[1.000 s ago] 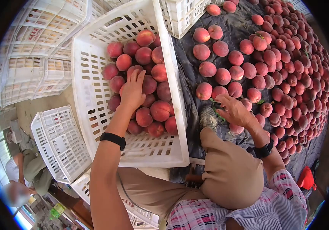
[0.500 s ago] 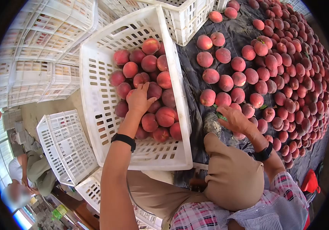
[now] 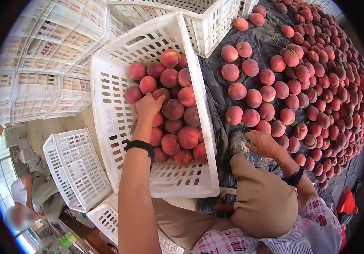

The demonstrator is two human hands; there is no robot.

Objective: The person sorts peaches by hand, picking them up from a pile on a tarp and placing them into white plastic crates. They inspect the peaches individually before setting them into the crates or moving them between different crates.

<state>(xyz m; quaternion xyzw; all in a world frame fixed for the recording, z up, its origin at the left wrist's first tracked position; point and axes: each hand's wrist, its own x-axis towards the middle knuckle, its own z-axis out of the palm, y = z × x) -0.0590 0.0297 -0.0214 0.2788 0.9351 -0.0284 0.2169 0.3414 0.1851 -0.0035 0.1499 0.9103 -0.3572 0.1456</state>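
My left hand (image 3: 149, 106) reaches into the white crate (image 3: 186, 192), its fingers bent down among the red peaches (image 3: 173, 109). The fingertips are hidden, and whether they hold a peach is unclear. To the right, my right hand (image 3: 263, 143) is low beside the loose peaches (image 3: 251, 117) on the black ground sheet (image 3: 215, 84), above my shoe (image 3: 238, 143). Its thumb and fingers are apart, with no peach visible between them. Each wrist wears a black band.
Stacked white crates (image 3: 78, 38) stand at the left and top. An empty-looking crate (image 3: 78, 167) is tilted at lower left, near a seated person (image 3: 42, 190). A large peach pile (image 3: 334, 84) spreads to the right; a red object (image 3: 347, 202) lies at lower right.
My left hand has drawn its fingers in, curling them down between the peaches. My right hand's fingers are bent more. The whole view has shifted slightly.
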